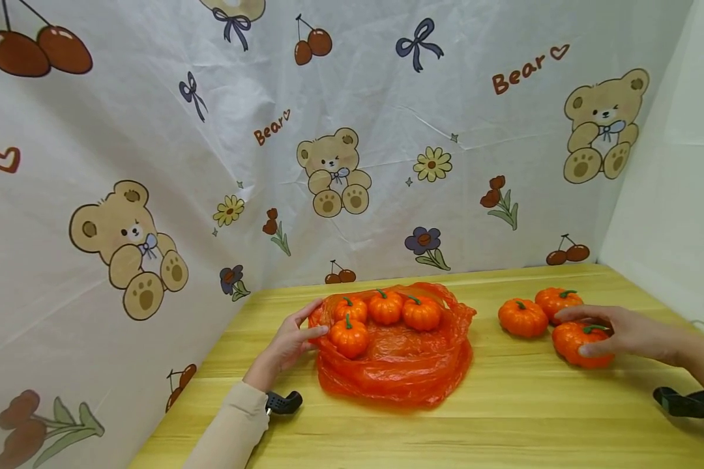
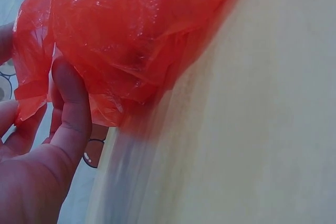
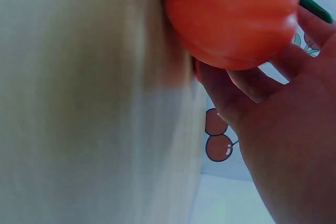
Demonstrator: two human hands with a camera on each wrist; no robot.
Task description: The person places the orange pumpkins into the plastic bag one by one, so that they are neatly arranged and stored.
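A thin red plastic bag (image 1: pixel 393 371) lies spread with its mouth up, and several small orange pumpkins (image 1: pixel 385 307) sit inside toward its back and left. At the bag's left side, my left hand (image 1: pixel 290 339) holds the edge, thumb over the rim; the left wrist view shows the film (image 2: pixel 34 72) between the fingers. On the right, my right hand (image 1: pixel 618 332) grips an orange pumpkin (image 1: pixel 572 342) with a green stem, thumb in front and fingers over its far side. Two more pumpkins, one at the left (image 1: pixel 523 318) and one behind (image 1: pixel 554 301), stand right beside it.
Everything rests on a light wooden table (image 1: pixel 446 436). A pale sheet (image 1: pixel 387 228) printed with bears and cherries hangs behind and at the left; a white wall (image 1: pixel 669 215) stands at the right. Black wrist mounts, left (image 1: pixel 284 402) and right (image 1: pixel 680 402), hang below the wrists.
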